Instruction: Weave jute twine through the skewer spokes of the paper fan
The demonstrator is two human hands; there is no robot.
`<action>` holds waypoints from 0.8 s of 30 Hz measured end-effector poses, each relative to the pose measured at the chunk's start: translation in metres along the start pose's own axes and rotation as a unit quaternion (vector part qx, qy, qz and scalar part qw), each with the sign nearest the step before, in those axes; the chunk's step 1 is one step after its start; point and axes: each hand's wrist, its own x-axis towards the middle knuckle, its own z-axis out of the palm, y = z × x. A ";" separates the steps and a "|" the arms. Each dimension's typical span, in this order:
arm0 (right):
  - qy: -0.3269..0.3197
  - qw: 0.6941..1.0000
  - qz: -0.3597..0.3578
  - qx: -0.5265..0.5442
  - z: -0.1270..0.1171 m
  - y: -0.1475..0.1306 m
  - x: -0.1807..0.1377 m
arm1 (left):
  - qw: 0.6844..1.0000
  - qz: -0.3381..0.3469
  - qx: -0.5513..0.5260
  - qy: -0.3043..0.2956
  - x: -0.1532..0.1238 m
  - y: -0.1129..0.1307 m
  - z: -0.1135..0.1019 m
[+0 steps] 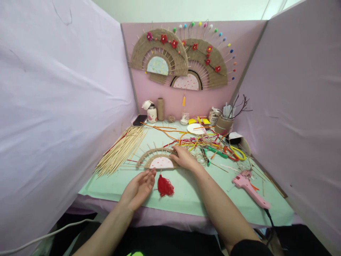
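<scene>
On the table lies a small half-round fan (pixel 161 163) of thin sticks and twine. Its centre is a white half disc with red dots. A red tassel (pixel 165 186) lies below its straight lower edge. My right hand (pixel 183 158) grips the fan's right end, thumb and fingers over the twine band, hiding that part. My left hand (pixel 140 185) is palm up by the lower edge, its fingers loosely curled and apart, the tips close to the fan. Whether those tips touch it, I cannot tell.
Thin wooden sticks (pixel 121 151) lie at the left. Tangled coloured pipe cleaners and twine (pixel 202 142) spread behind my right hand. A pink glue gun (pixel 250 190) with a cord lies at the right. Jars, a phone (pixel 140 120) and a white plate (pixel 196 128) stand further back.
</scene>
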 end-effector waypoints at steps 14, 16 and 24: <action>0.087 0.987 0.016 0.133 -0.005 0.013 0.006 | 0.936 0.229 0.262 -0.052 0.082 -0.019 0.045; 0.099 0.985 0.044 0.135 -0.013 0.015 0.006 | 0.905 0.289 0.311 -0.015 0.083 -0.002 0.039; 0.222 0.941 0.239 0.088 -0.048 0.040 0.004 | 0.841 0.506 0.192 -0.012 0.037 0.086 0.049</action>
